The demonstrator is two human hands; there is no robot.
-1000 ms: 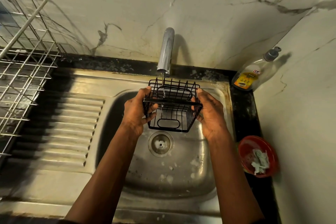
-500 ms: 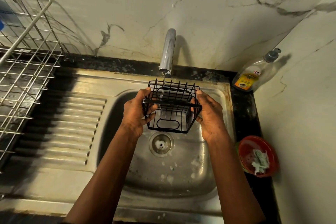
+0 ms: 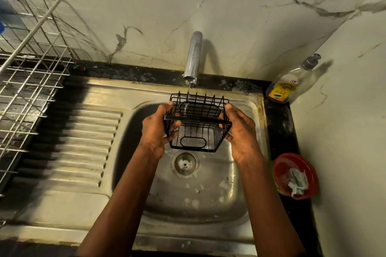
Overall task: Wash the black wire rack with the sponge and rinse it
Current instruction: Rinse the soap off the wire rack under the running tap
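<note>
From the head view, both forearms reach forward side by side over the steel sink (image 3: 211, 202), and the two hands hold the one black wire rack (image 3: 196, 118) between them, above the basin and just beyond the drain (image 3: 185, 164). The left hand (image 3: 157, 131) grips the rack's left side, with its thumb up at the rim and its fingers curled in around the side wires. The right hand (image 3: 243, 134) clasps the right side in the same way, with its thumb at the top corner and its fingertips tucked against the lower wires. The rack is tilted so that its open top faces the person, and its far wall sits directly under the single tap (image 3: 193, 56). A thin stream of water (image 3: 188, 98) falls from the tap through the wires. One pump bottle (image 3: 285, 87) stands in the back right corner. One red bowl (image 3: 292, 173) holding crumpled scraps sits on the right counter edge. One silver drying rack (image 3: 29, 77) stands to the left, beside the ribbed drainboard (image 3: 83, 142).
</note>
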